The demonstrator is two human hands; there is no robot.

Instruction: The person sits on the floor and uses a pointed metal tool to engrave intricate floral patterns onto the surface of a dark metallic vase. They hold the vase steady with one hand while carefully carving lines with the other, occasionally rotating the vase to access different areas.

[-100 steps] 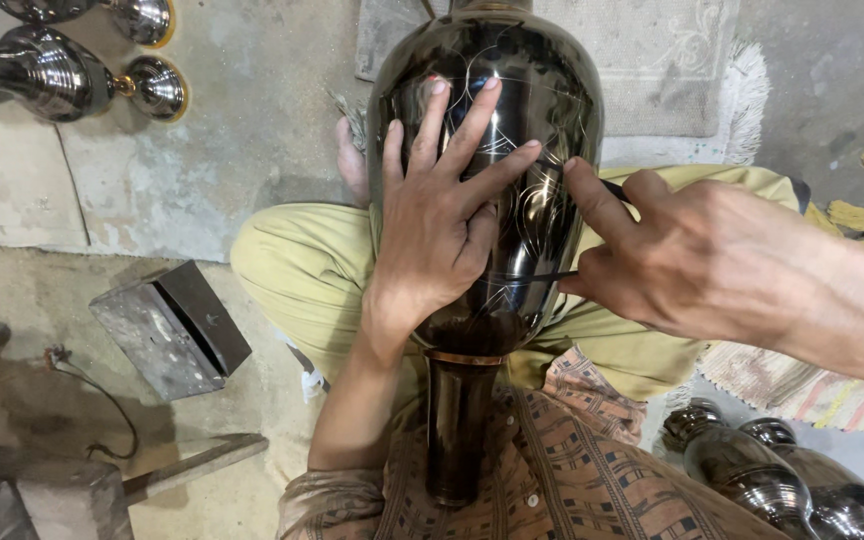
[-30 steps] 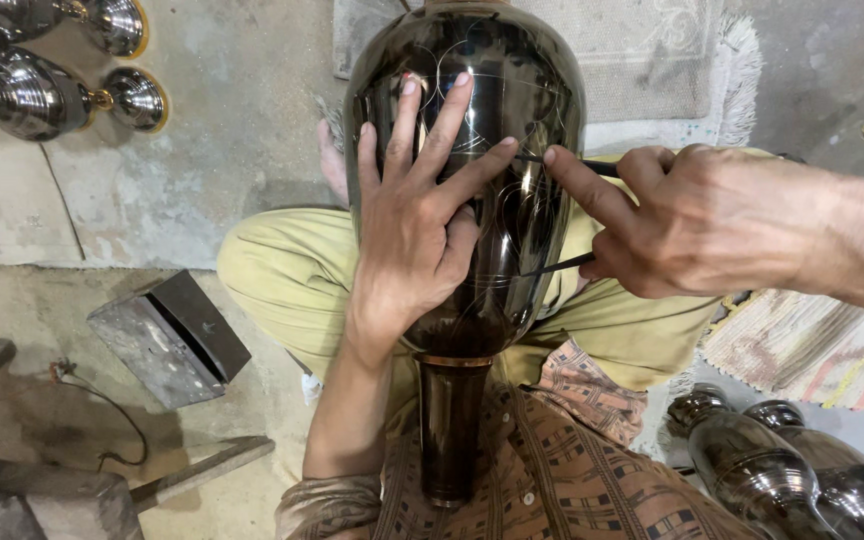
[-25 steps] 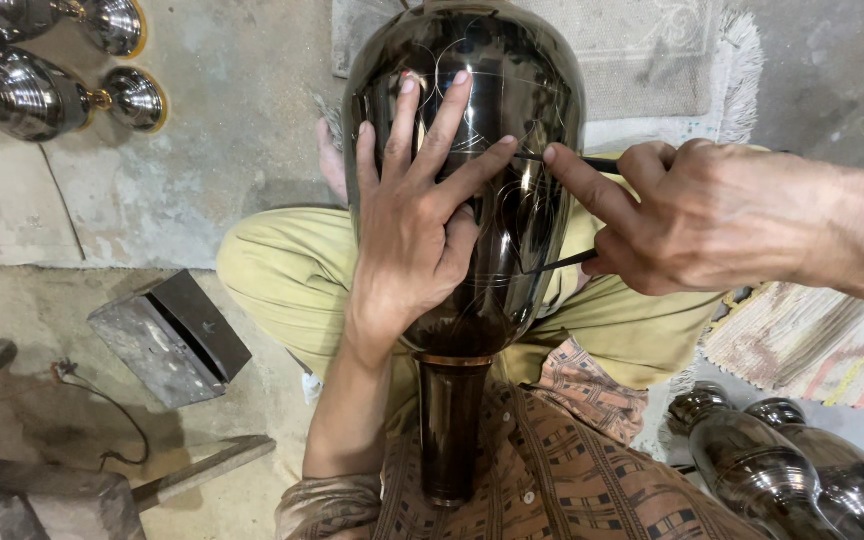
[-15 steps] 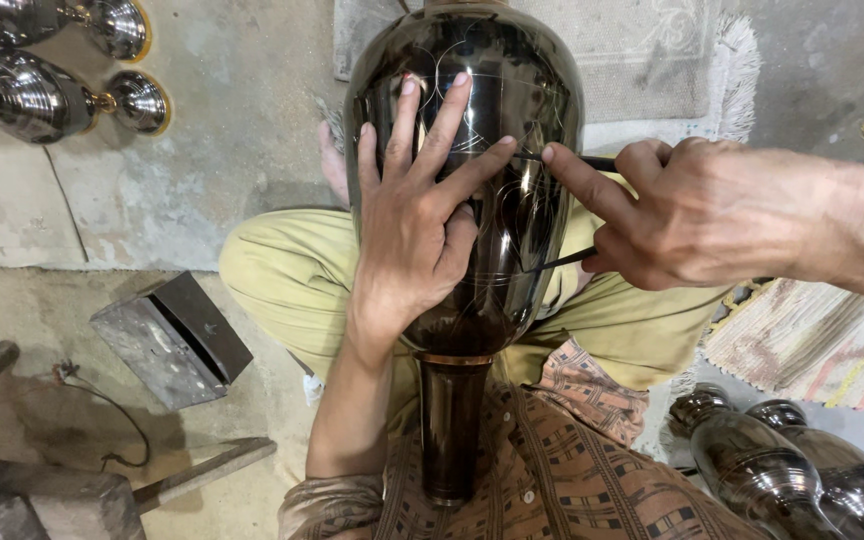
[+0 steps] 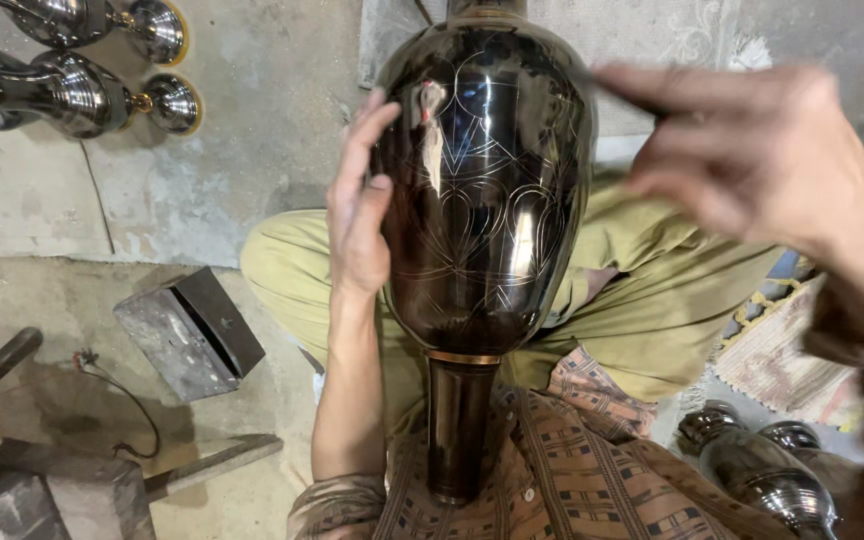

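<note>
A large dark glossy metal vase (image 5: pixel 482 210) lies across the lap, neck pointing toward 6 o'clock. Fine engraved curved lines cover its bulbous body.

Dark glossy vase (image 5: pixel 482 210) with fine engraved line patterns — olive trousers (image 5: pixel 652 300), brown checked shirt (image 5: pixel 592 480).

Right hand (image 5: pixel 752 160) motion-blurred, grip unclear; vase (image 5: pixel 482 200) top cut off by frame edge.

Open concrete floor (image 5: pixel 252 130) left of the vase (image 5: pixel 482 200); metal box (image 5: pixel 190 332) and shiny vessels (image 5: pixel 82 90) crowd its edges
</note>
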